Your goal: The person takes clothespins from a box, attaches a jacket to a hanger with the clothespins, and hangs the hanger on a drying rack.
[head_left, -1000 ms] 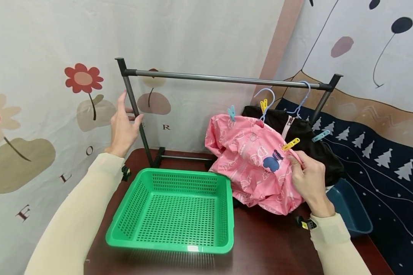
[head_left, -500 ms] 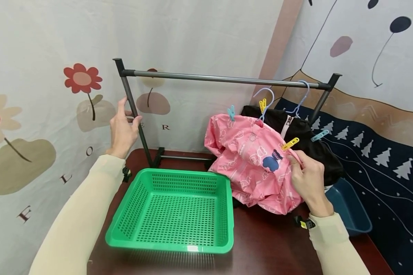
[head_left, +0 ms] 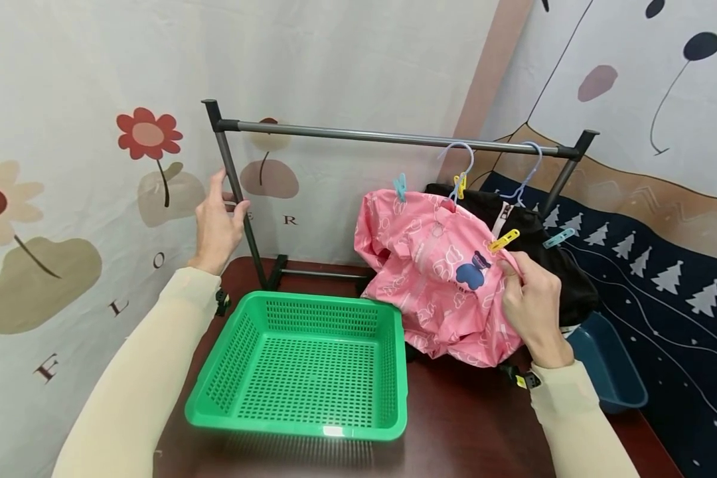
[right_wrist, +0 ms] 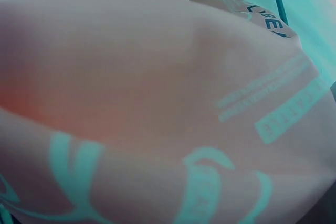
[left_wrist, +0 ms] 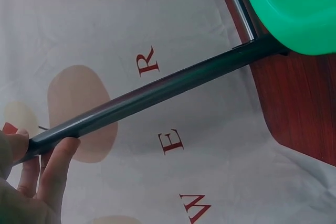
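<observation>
A pink patterned jacket hangs on a light-blue hanger, whose hook now overlaps the rail of a grey clothes rack. A blue clothespin and a yellow clothespin are clipped at its shoulders. My right hand pinches the jacket's right shoulder beside the yellow clothespin. Pink fabric fills most of the right wrist view and hides the fingers there. At the left, my left hand holds the rack's upright post, thumb on one side and fingers on the other.
A green perforated basket stands on the dark red table in front of the rack. Behind the pink jacket, a black garment hangs from another hanger. A dark blue bin sits at the table's right edge.
The pink jacket and its hanger have risen slightly with my right hand. The hanger's hook has gone from below the rail up to it. My left hand stays on the post.
</observation>
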A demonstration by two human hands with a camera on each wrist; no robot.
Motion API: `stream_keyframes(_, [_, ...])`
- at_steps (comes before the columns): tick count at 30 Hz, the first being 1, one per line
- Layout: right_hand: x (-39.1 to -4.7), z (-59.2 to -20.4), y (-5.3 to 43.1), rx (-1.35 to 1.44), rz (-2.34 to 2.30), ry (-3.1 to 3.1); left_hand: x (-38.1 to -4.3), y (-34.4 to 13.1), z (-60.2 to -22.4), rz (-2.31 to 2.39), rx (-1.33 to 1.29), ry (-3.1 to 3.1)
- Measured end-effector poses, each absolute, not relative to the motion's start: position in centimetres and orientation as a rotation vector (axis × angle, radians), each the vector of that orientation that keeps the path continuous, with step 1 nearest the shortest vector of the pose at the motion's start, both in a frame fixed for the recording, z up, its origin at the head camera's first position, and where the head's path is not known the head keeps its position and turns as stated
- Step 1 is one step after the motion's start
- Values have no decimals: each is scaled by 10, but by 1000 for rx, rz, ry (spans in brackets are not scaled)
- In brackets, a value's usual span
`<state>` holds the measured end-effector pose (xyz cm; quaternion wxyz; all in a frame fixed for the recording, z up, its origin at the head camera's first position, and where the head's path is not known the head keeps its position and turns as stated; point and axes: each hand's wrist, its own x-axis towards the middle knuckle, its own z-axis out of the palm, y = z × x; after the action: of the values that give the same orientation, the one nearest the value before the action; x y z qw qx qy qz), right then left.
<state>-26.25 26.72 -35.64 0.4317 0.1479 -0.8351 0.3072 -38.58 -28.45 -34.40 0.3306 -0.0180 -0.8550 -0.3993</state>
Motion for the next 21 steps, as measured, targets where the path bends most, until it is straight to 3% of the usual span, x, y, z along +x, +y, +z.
stream_keyframes(21, [-308,-325,239,392,774,-2052,-386,-284,-344,-1033,-62,-2218])
